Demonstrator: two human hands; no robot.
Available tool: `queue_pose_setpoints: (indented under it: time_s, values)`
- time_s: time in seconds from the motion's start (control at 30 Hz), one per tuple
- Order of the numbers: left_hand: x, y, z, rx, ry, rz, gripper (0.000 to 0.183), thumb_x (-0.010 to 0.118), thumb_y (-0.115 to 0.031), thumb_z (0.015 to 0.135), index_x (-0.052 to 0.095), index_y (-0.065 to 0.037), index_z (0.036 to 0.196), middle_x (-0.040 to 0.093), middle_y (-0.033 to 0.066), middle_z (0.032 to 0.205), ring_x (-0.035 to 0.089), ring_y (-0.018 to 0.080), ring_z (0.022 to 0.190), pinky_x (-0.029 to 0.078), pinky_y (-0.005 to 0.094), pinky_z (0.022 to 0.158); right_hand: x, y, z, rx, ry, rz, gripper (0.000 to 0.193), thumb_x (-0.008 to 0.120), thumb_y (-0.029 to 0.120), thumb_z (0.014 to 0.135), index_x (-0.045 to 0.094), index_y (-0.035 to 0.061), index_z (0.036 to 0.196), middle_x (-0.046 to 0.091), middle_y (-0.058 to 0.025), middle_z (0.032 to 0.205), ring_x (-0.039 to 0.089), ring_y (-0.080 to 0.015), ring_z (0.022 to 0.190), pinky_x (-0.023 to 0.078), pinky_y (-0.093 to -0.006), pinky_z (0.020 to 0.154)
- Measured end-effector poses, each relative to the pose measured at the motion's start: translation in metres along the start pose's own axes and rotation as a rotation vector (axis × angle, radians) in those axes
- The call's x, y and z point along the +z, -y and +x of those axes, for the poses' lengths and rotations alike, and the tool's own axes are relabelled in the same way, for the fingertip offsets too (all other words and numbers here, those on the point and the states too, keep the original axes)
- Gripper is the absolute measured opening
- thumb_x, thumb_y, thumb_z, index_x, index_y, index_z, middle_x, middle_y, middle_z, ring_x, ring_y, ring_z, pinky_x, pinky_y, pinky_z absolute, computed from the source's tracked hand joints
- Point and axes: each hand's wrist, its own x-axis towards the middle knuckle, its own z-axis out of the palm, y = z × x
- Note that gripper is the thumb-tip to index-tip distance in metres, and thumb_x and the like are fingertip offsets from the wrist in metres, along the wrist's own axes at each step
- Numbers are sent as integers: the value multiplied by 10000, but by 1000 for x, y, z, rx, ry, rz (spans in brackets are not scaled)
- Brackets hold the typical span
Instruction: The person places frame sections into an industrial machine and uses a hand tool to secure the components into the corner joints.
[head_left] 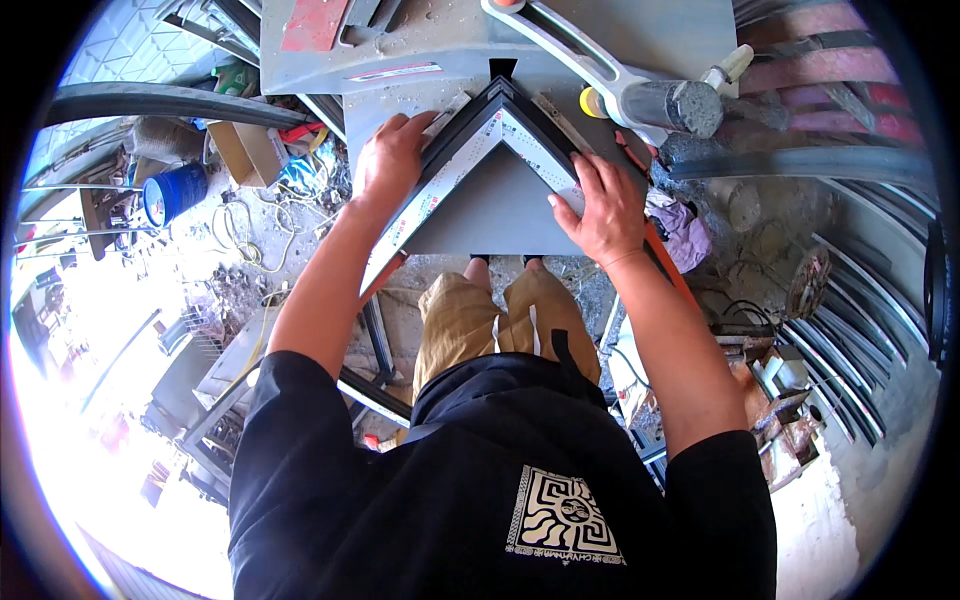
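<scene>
Two dark metal frame profiles (452, 150) with printed white film along their inner sides meet in a V-shaped corner, its point facing away from me. They lie on a grey metal machine table (490, 215), the tip against a dark slot at the machine's body. My left hand (392, 160) is closed over the left profile, fingers on its outer edge, the thumb hidden. On the right profile my right hand (608, 210) grips with fingers over the outer side and the thumb toward the inner side. The left profile runs down past the table's near edge.
A grey jointed arm with a round end (690, 108) overhangs the machine at the upper right. A red sheet (314, 25) lies on the machine top. Leftward on the floor stand a blue bucket (175, 193) and a cardboard box (245, 152). Long profiles (860, 310) are stacked at the right.
</scene>
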Motion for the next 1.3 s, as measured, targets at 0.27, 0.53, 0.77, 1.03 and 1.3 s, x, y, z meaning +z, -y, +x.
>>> queue_pose_setpoints:
  time_s: [0.27,0.53,0.77,1.03,1.3]
  values:
    - [-18,20,9,190,24,217,530,614,-43,982,785,-275,1427,745,64,1153,755,314,1129,653,475,947,-1,-2,-1,-4,8,24,660,840,449,942,706,31,1434,695,-181,1419,686,-411,1231,578,-525,1090]
    - [-29,48,27,415,25,317,481,655,-68,967,801,-252,1386,755,28,1057,784,292,946,671,460,839,-1,1,1,-6,21,12,662,845,454,943,706,28,1432,702,-186,1416,695,-417,1225,584,-521,1084]
    - [-23,25,24,217,76,253,467,600,-23,999,809,-202,1377,800,99,1216,782,365,1163,643,494,999,1,0,-2,-18,6,3,665,851,457,954,705,13,1427,713,-194,1414,701,-411,1264,576,-519,1116]
    - [-15,6,10,-70,1,44,391,638,2,996,871,-176,1255,787,93,1245,782,386,1135,619,494,1033,3,1,0,-41,-23,-13,655,835,469,979,705,15,1433,719,-192,1400,702,-410,1264,577,-526,1106]
    - [-19,8,3,-126,-56,14,203,721,-182,1095,890,-184,1208,778,137,1156,780,394,1086,625,498,943,1,0,0,-34,-27,-17,639,838,469,979,712,24,1420,720,-178,1407,700,-403,1254,584,-516,1091]
